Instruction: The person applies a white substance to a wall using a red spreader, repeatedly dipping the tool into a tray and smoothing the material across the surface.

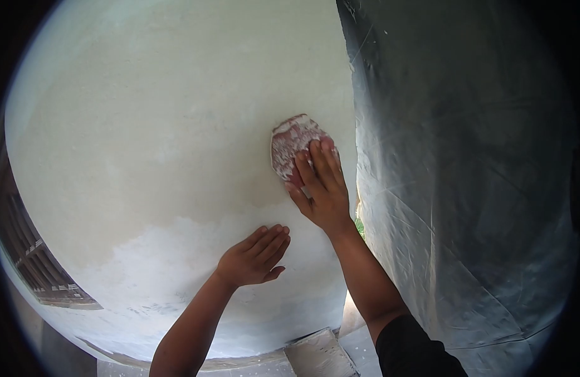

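A reddish piece of sandpaper [288, 151], smeared with white dust, lies against the pale plastered wall [176, 125]. My right hand [324, 188] presses over its lower right part, fingers stretched upward and holding it to the surface. Lower and to the left, my left hand [255, 256] is open with fingers extended close together and the thumb apart. Nothing is in it, and it overlaps the whiter lower band of the wall.
A dark grey plastic sheet [478, 188] hangs along the wall's right edge, with a narrow bright gap between them. A dark slatted opening [41, 264] is at the lower left. Below stands a dusty square block or board [319, 356].
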`<action>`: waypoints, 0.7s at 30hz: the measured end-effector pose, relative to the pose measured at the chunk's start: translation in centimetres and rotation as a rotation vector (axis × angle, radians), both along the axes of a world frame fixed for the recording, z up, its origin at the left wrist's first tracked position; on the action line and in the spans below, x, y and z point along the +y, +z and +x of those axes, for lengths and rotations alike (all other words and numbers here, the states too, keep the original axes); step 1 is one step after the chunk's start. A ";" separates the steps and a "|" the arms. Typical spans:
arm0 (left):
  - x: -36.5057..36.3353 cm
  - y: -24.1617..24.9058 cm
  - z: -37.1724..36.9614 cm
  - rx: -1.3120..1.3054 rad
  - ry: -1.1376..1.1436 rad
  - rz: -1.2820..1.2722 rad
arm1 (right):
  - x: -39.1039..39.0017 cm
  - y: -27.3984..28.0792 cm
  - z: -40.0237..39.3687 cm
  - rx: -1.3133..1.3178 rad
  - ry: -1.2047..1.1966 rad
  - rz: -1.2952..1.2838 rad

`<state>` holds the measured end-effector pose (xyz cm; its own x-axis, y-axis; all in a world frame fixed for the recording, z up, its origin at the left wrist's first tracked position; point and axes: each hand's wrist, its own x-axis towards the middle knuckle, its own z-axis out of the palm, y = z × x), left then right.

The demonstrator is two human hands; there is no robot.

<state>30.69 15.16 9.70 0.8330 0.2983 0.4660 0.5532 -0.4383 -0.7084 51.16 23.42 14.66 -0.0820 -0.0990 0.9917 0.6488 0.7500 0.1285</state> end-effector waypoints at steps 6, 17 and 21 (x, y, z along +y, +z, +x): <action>0.1 0.0 0.0 0.000 -0.005 0.003 | 0.3 -5.0 2.1 -0.081 -0.030 -0.018; 0.1 -0.1 0.0 0.005 0.000 0.019 | 0.4 -3.1 2.2 -0.092 -0.045 -0.033; 0.2 -0.1 0.0 -0.008 -0.006 0.013 | -0.1 -4.8 3.3 -0.055 -0.064 -0.007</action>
<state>30.69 15.32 9.55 0.8307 0.2877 0.4767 0.5567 -0.4323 -0.7093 54.46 23.36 9.88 -0.1427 -0.0848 0.9861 0.6875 0.7082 0.1604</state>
